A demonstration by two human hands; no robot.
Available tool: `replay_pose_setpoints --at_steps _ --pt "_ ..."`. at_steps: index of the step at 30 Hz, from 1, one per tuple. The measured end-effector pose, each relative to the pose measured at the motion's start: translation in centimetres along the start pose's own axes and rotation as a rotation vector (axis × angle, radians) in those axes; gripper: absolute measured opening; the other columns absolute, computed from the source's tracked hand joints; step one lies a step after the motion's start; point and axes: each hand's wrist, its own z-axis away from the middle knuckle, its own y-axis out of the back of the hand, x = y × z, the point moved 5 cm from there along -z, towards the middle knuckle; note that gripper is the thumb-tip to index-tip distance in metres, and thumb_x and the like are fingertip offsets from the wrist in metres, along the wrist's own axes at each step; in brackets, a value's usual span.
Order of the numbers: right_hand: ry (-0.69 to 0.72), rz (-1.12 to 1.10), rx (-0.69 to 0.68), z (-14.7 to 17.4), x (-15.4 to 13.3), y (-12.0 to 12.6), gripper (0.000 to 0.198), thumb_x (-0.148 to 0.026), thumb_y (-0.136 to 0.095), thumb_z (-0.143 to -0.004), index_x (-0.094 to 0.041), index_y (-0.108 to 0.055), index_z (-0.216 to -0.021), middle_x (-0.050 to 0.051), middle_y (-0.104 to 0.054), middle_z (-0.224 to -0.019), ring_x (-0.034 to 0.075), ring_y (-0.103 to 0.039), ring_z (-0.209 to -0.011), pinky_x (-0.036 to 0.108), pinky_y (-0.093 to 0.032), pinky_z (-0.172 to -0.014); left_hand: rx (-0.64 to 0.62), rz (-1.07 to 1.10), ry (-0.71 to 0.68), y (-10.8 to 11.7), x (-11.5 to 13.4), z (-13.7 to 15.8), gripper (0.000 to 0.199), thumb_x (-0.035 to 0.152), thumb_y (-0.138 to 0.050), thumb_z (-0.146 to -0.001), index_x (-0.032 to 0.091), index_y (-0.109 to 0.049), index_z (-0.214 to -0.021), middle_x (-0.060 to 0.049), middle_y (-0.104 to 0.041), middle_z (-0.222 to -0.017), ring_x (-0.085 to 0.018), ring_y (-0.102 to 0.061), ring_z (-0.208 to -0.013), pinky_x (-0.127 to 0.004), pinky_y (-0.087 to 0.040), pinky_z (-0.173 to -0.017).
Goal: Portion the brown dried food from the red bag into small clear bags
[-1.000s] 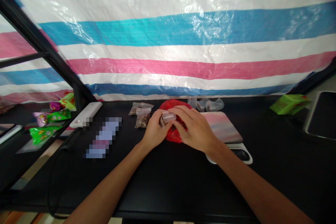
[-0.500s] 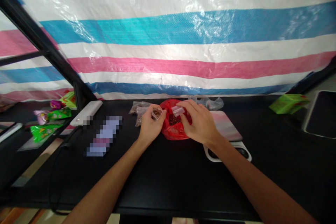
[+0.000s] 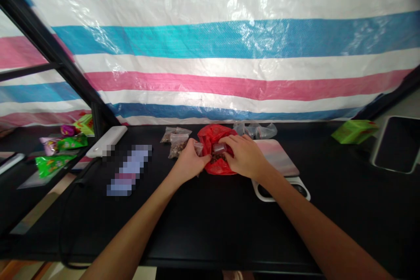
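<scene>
A red plastic bag (image 3: 219, 167) lies rolled open on the black table, with small brown pieces (image 3: 216, 156) inside. My right hand (image 3: 244, 155) reaches into it, fingers closed round a small clear plastic cup (image 3: 219, 148) held tilted just over the pieces. At the bag's left edge, my left hand (image 3: 189, 161) pinches a small clear zip bag (image 3: 198, 148), mostly hidden by the fingers; its thumb touches the red plastic. Filled zip bags of brown pieces (image 3: 177, 145) lie just beyond the left hand.
A white scale (image 3: 278, 157) with a shiny plate stands right of the red bag, under my right forearm. Clear plastic bags (image 3: 257, 130) lie behind. To the left are a blurred-out phone (image 3: 131, 170) and a white power strip (image 3: 108, 140); rightward, a green box (image 3: 356, 131).
My right hand has lowered the clear cup into the red bag. My left hand has turned and dropped slightly, so the zip bag's open mouth no longer faces up in view.
</scene>
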Motion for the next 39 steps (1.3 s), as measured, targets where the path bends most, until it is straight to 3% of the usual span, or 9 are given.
replay_pose_setpoints --at_steps 3,6,11,16,24,26,30,32,39 --pt "0.008 -0.009 -0.03 0.1 0.1 0.0 0.029 -0.012 -0.062 -0.084 -0.022 -0.067 -0.111 0.006 -0.076 -0.11 0.025 -0.067 -0.104 0.039 -0.038 -0.092 -0.047 0.008 0.065 -0.3 0.5 0.1 0.035 0.011 -0.073 -0.069 0.022 -0.05 -0.094 0.006 -0.063 -0.069 -0.012 -0.057 -0.057 -0.022 -0.042 -0.053" --pt "0.016 -0.027 -0.042 0.1 0.0 0.1 0.03 -0.01 -0.061 -0.083 -0.022 -0.066 -0.111 0.005 -0.076 -0.107 0.025 -0.067 -0.105 0.039 -0.037 -0.094 -0.003 0.079 0.099 -0.2 1.1 -0.1 0.037 0.003 -0.065 -0.067 0.022 -0.049 -0.095 0.007 -0.061 -0.068 -0.011 -0.057 -0.056 -0.021 -0.043 -0.054" --pt "0.016 -0.011 -0.069 0.2 0.1 0.0 0.027 -0.013 -0.062 -0.085 -0.021 -0.067 -0.11 0.007 -0.076 -0.105 0.026 -0.068 -0.104 0.039 -0.038 -0.093 0.03 0.21 0.148 -0.5 1.0 -0.2 0.033 0.006 -0.064 -0.068 0.021 -0.052 -0.095 0.005 -0.063 -0.071 -0.012 -0.059 -0.058 -0.022 -0.046 -0.054" --pt "0.044 0.014 -0.068 0.3 0.0 -0.5 0.04 -0.016 -0.062 -0.088 -0.02 -0.065 -0.128 0.01 -0.075 -0.113 0.027 -0.066 -0.106 0.042 -0.041 -0.096 0.007 0.261 0.184 -0.7 0.6 -0.1 0.031 0.009 -0.066 -0.067 0.019 -0.056 -0.094 0.003 -0.066 -0.076 -0.012 -0.062 -0.063 -0.022 -0.048 -0.058" --pt "0.017 -0.029 -0.026 0.2 -0.3 -0.7 0.032 -0.014 -0.064 -0.086 -0.02 -0.07 -0.118 0.01 -0.071 -0.113 0.026 -0.061 -0.108 0.041 -0.044 -0.098 0.017 0.324 0.146 -0.9 0.6 -0.4 0.026 0.014 -0.07 -0.07 0.021 -0.054 -0.09 0.004 -0.063 -0.076 -0.012 -0.06 -0.065 -0.024 -0.048 -0.062" --pt "-0.018 -0.034 -0.02 0.1 -0.2 -0.7 0.028 -0.016 -0.066 -0.087 -0.019 -0.07 -0.114 0.009 -0.073 -0.112 0.026 -0.062 -0.106 0.041 -0.044 -0.096 0.055 0.257 0.068 -0.6 0.9 -0.6 0.022 0.018 -0.07 -0.075 0.021 -0.052 -0.089 0.004 -0.06 -0.076 -0.013 -0.059 -0.066 -0.026 -0.048 -0.065" --pt "-0.078 -0.066 0.028 0.0 0.2 -0.5 0.023 -0.021 -0.067 -0.09 -0.019 -0.068 -0.113 0.008 -0.075 -0.113 0.027 -0.064 -0.105 0.043 -0.045 -0.093 0.22 -0.124 -0.265 0.8 2.5 -0.6 0.012 0.022 -0.066 -0.085 0.021 -0.054 -0.085 0.0 -0.058 -0.086 -0.016 -0.058 -0.08 -0.03 -0.047 -0.077" --pt "-0.094 -0.1 0.067 -0.1 0.4 -0.2 0.026 -0.021 -0.067 -0.091 -0.019 -0.067 -0.117 0.007 -0.075 -0.113 0.028 -0.064 -0.105 0.043 -0.046 -0.093 0.222 -0.25 -0.358 0.9 2.9 -0.5 0.008 0.02 -0.065 -0.087 0.021 -0.057 -0.085 -0.002 -0.059 -0.09 -0.018 -0.058 -0.087 -0.031 -0.046 -0.081" --pt "0.058 -0.314 0.203 -0.3 -1.4 0.8 0.034 -0.018 -0.061 -0.095 -0.02 -0.061 -0.129 0.009 -0.07 -0.12 0.026 -0.063 -0.109 0.043 -0.049 -0.101 0.071 -0.309 -0.344 0.3 2.5 -0.4 0.009 0.013 -0.067 -0.086 0.021 -0.063 -0.089 -0.001 -0.061 -0.092 -0.018 -0.059 -0.085 -0.031 -0.046 -0.079"
